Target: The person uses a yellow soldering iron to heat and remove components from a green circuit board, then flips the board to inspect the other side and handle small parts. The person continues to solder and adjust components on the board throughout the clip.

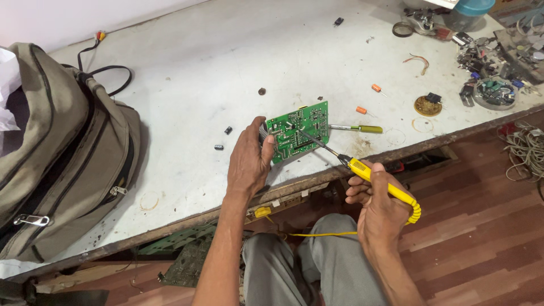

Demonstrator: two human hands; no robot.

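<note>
A big khaki backpack (62, 153) slumps on the white workbench (198, 73). At its front edge, the left hand (249, 161) pinches a green circuit board (298, 131) tilted upward, so the right hand (381, 207), fist wrapped around a yellow soldering iron (374, 178), reaches it with the tip.

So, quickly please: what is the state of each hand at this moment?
Left hand: closed, holding the green circuit board by its edge.
Right hand: closed around the yellow soldering iron, tip on the board.
</note>
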